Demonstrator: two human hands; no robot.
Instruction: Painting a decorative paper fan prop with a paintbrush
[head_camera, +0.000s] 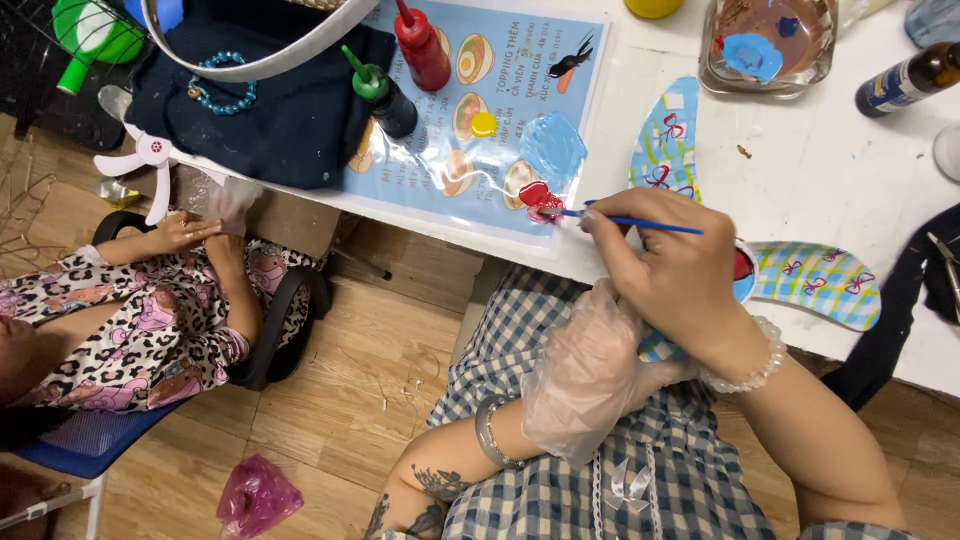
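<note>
My right hand grips a thin blue paintbrush whose tip rests in a blob of red paint on a laminated blue sheet. Beside the red lies a patch of light blue paint. My left hand, in a loose clear plastic glove, holds the lower edge of a painted figure with blue checked ears and red bows, partly hidden behind my right hand. One ear points up over the white table.
Red and green paint bottles lie on the sheet. A glass dish of murky water and a brown bottle stand at the back. Another person sits at the left by a dark bag. A pink plastic bag lies on the wooden floor.
</note>
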